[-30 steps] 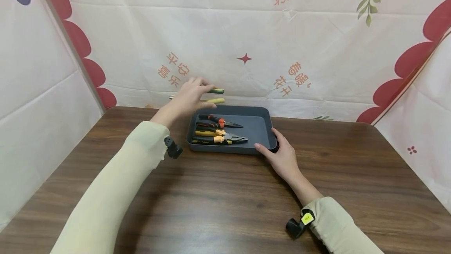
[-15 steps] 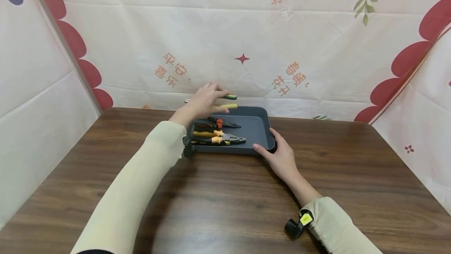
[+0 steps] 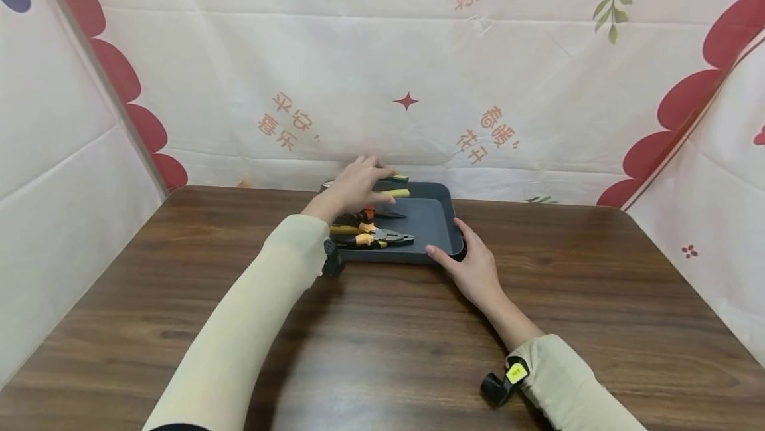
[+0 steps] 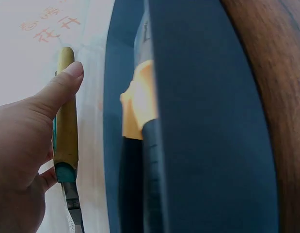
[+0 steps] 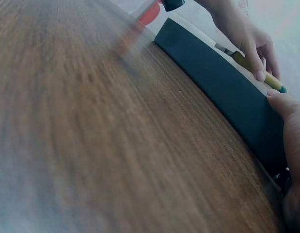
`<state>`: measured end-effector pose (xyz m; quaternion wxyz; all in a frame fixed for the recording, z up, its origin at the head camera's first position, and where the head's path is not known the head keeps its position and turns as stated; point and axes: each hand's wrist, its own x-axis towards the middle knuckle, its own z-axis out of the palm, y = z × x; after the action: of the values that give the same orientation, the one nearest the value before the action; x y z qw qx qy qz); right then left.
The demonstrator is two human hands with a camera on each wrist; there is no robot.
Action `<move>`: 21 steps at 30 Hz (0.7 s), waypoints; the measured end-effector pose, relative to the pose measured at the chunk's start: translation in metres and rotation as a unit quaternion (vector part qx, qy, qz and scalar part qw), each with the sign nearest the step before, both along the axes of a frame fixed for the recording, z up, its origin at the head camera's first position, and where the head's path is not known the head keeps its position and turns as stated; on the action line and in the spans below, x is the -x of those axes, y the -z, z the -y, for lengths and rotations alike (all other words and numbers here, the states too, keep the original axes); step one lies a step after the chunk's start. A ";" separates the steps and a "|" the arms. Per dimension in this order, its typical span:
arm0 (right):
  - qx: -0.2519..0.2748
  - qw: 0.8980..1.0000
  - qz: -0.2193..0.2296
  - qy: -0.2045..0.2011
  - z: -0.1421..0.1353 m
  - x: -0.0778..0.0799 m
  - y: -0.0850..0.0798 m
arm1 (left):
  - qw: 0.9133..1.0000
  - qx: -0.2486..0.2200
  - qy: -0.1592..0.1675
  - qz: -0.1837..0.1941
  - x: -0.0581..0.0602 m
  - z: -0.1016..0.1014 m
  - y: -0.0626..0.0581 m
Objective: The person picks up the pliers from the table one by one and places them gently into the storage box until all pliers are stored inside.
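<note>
My left hand (image 3: 354, 186) holds pliers with yellow and dark green handles (image 3: 399, 192) over the back left of a dark grey tray (image 3: 427, 222). In the left wrist view, the thumb lies along one yellow handle (image 4: 67, 131); the metal jaws point down in that view. Inside the tray lie needle-nose pliers with black and orange handles (image 3: 369, 213) and pliers with black and yellow handles (image 3: 391, 237), partly hidden by my left hand and wrist. My right hand (image 3: 476, 275) grips the tray's front right corner, thumb at the front rim and fingers along the right side.
The tray stands near the far edge of a brown wooden table (image 3: 382, 338). Close behind it hangs a white printed cloth (image 3: 335, 72), with more cloth at both sides. Each wrist wears a small black camera, such as the right one (image 3: 499, 384).
My left hand has moved right and down with the yellow and green pliers, from the tray's back left to lower over it. The right hand stays on the tray corner.
</note>
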<state>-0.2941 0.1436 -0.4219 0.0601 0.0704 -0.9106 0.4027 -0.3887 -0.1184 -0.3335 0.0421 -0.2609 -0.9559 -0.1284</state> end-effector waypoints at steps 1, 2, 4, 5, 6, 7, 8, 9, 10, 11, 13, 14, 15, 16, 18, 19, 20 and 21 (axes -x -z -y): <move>0.001 1.000 0.001 0.000 0.000 0.000 0.000 | 1.000 0.003 0.000 0.000 0.000 -0.001 0.002; 0.001 1.000 0.001 0.001 0.000 0.000 0.000 | 1.000 0.004 0.000 0.000 0.001 -0.001 0.003; 0.003 1.000 0.001 0.002 0.001 -0.001 0.000 | 1.000 0.002 0.001 0.003 0.001 -0.003 0.006; 0.004 1.000 0.001 0.002 0.001 -0.001 -0.001 | 1.000 0.003 0.003 0.004 0.002 -0.004 0.007; 0.005 1.000 0.001 0.002 0.001 -0.001 -0.001 | 1.000 0.006 0.003 0.005 0.002 -0.004 0.008; 0.005 1.000 0.001 0.003 0.001 -0.001 -0.001 | 1.000 0.007 0.003 0.006 0.002 -0.005 0.009; 0.004 1.000 0.000 0.002 0.001 -0.002 -0.002 | 1.000 0.011 0.003 0.008 0.002 -0.006 0.011; 0.004 1.000 -0.001 0.002 0.001 -0.002 -0.002 | 1.000 0.015 0.002 0.009 0.002 -0.006 0.012; 0.005 1.000 -0.001 0.001 0.001 -0.002 -0.002 | 1.000 0.018 0.001 0.011 0.002 -0.007 0.013; 0.005 1.000 0.000 0.001 0.001 -0.002 -0.002 | 1.000 0.022 -0.001 0.013 0.002 -0.007 0.014; 0.005 1.000 -0.001 0.001 0.001 -0.002 -0.002 | 0.999 0.026 -0.007 0.021 0.002 -0.007 0.016; 0.005 1.000 0.000 0.000 0.001 -0.002 -0.001 | 0.999 0.028 -0.010 0.025 0.002 -0.008 0.017; 0.006 1.000 0.001 0.000 0.001 -0.002 -0.001 | 0.999 0.029 -0.012 0.029 0.002 -0.008 0.018; 0.007 1.000 0.002 0.000 0.001 -0.002 -0.001 | 0.999 0.030 -0.015 0.034 0.002 -0.008 0.019; 0.007 1.000 0.004 0.000 0.001 -0.002 -0.001 | 0.998 0.034 -0.019 0.040 0.002 -0.008 0.021; 0.007 1.000 0.004 0.000 0.001 -0.002 -0.001 | 0.998 0.034 -0.019 0.043 0.002 -0.009 0.022; 0.007 1.000 0.005 0.000 0.001 -0.001 -0.001 | 0.998 0.035 -0.020 0.046 0.002 -0.009 0.023; 0.006 1.000 0.006 0.001 0.001 -0.001 -0.001 | 0.998 0.035 -0.020 0.049 0.002 -0.009 0.024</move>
<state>-0.2927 0.1425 -0.4207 0.0556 0.0669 -0.9085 0.4088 -0.3909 -0.1096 -0.3573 -0.0113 -0.2364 -0.9658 -0.1061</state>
